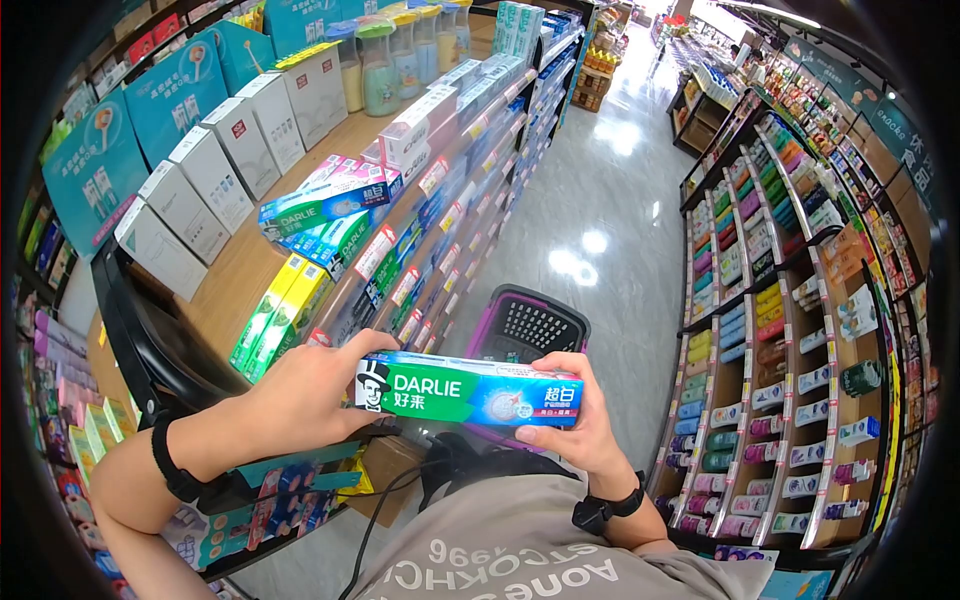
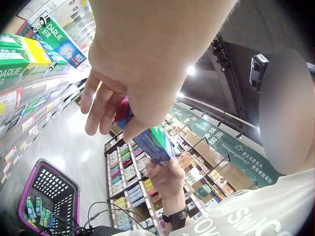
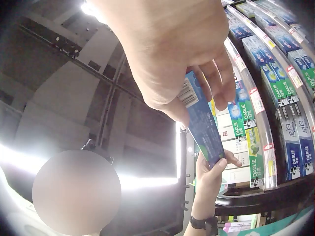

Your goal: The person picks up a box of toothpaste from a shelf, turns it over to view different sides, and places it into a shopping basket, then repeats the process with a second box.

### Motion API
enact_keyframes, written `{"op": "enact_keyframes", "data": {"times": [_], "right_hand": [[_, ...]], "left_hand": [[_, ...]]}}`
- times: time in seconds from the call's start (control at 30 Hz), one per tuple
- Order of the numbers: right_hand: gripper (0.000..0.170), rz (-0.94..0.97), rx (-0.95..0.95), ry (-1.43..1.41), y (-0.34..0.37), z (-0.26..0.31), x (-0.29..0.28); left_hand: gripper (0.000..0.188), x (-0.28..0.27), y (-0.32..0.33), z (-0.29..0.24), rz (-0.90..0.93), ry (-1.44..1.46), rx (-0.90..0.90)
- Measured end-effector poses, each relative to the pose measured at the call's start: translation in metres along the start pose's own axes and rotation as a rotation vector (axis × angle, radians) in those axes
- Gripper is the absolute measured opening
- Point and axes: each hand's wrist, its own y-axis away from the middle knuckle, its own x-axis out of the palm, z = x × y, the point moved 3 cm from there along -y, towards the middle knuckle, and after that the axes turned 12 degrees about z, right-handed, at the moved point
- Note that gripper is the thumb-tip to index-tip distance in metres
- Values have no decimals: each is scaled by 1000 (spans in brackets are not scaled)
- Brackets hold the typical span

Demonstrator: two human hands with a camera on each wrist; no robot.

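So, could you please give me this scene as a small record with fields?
held: Darlie box, by both hands
left hand: grips the hat-logo end
right hand: grips the other end
basket: in the aisle, packs inside
shelf top: stacked boxes, white cartons, jars
across the aisle: stocked shelves

The long box (image 1: 475,392), green with white DARLIE lettering and a top-hatted figure at left, blue at right, runs left to right, its printed front facing the near side, its two ends held by the left hand (image 1: 318,392) and the right hand (image 1: 574,412).
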Motion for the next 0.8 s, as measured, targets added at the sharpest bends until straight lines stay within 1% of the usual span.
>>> {"op": "enact_keyframes", "data": {"times": [0.13,0.23,0.33,0.63,0.73,0.8], "right_hand": [[76,6,9,-20,1,1,0],[76,14,3,-15,0,-1,-1],[76,16,2,-6,0,-2,-1],[76,10,2,-36,-1,-4,0],[75,17,-1,-61,-2,-5,1],[75,18,-4,-67,-2,-6,1]], "left_hand": [[63,0,0,0,-1,4,3],[64,2,0,3,-32,-20,58],[64,2,0,4,-40,-7,75],[62,2,-1,2,-44,-16,64],[63,0,-1,1,-4,-9,-2],[63,1,-1,2,-7,3,8]]}}
